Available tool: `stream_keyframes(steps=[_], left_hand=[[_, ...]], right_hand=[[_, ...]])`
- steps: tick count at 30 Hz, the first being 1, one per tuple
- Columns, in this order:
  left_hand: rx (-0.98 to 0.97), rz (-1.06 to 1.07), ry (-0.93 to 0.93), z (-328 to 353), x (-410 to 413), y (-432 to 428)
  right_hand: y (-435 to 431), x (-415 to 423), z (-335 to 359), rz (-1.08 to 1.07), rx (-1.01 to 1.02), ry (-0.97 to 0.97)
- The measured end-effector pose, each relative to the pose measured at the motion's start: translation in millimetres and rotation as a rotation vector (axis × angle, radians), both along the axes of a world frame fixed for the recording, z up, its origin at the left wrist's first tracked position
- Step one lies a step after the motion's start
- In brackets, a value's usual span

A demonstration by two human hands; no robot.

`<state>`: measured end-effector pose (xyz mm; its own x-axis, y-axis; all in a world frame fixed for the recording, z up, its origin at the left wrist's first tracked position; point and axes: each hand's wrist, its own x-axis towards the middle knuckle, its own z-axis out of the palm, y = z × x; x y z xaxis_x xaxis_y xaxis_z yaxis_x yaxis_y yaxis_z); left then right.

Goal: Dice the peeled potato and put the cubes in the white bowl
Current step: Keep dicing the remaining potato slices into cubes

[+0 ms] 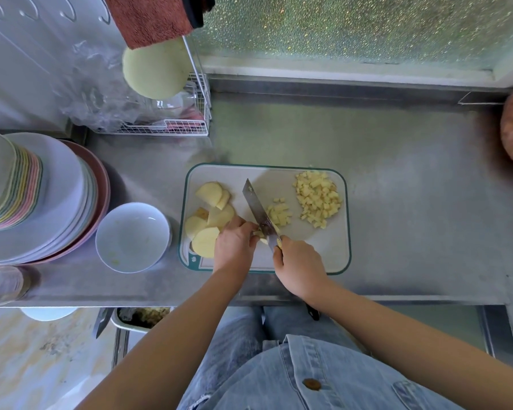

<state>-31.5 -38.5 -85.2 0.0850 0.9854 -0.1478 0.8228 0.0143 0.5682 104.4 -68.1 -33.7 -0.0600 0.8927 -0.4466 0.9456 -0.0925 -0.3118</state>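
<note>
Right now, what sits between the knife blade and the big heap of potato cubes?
A smaller cluster of cubes lies on the cutting board between knife blade and big heap, head view.

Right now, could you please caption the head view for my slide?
Right hand with knife dices potato on the board, left hand steadying; slices wait, cubes piled, bowl empty.

Board [323,261] mid counter [412,208]. On it: slices [208,216] at left, knife [256,207] centre, small cube pile [279,214] just right of blade, big pile [317,199] far right. L hand [234,244] holds strips [258,233] at blade; R hand [296,261] grips knife at near edge. Bowl [131,210] just left of board, plate stack [57,187] left of bowl, rack [160,127] behind.
</note>
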Motion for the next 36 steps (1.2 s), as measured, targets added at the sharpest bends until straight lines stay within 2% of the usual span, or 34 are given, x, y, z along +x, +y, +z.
stream_keyframes(steps=[12,22,36], left_hand=[[0.012,-0.056,0.013,1.7,-4.5,-0.5],[-0.016,-0.024,0.075,8.4,-3.7,-0.9],[-0.039,0.002,0.079,0.9,-1.8,0.8]], right_hand=[[7.7,13.7,4.6,-0.029,0.017,0.063],[5.8,4.5,14.9,0.026,0.024,0.033],[3.0,-7.5,-5.6,0.006,0.009,-0.008]])
